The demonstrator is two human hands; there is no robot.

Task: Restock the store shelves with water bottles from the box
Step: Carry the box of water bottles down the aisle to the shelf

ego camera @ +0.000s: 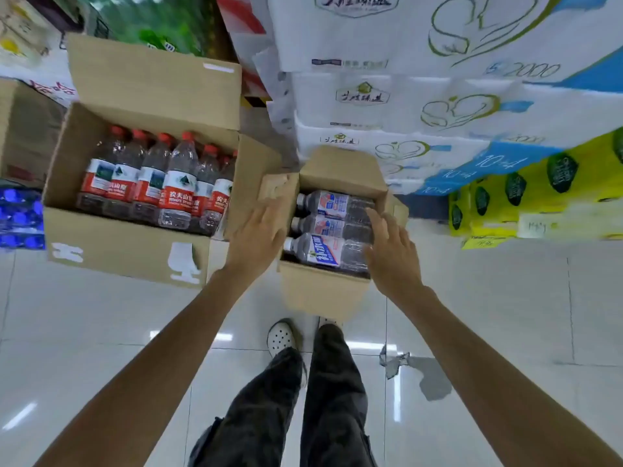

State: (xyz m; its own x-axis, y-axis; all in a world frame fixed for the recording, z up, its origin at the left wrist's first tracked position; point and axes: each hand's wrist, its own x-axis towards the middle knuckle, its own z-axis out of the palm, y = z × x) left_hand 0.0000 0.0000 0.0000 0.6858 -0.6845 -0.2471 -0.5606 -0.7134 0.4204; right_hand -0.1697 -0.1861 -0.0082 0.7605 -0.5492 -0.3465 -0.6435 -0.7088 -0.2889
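Head view shows your left hand (261, 227) flat on the small brown cardboard box (323, 291) flap, right hand (391, 251) spread over its clear blue-labelled water bottles (328, 227), gripping nothing. Lying bottles are slick; a one-handed grab could drop one onto the glossy tile floor (101, 332).

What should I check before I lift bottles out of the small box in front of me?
1. Small box flaps open, bottles exposed: ok.
2. Three blue-label bottles lie on their sides, reachable: ok.
3. Left hand open, at the box's left flap: ok.
4. Right hand open over the bottle bottoms, gripping nothing yet: ok.
5. Torn scrap on the floor near the feet: not ok.
6. Target shelf space: cannot tell.
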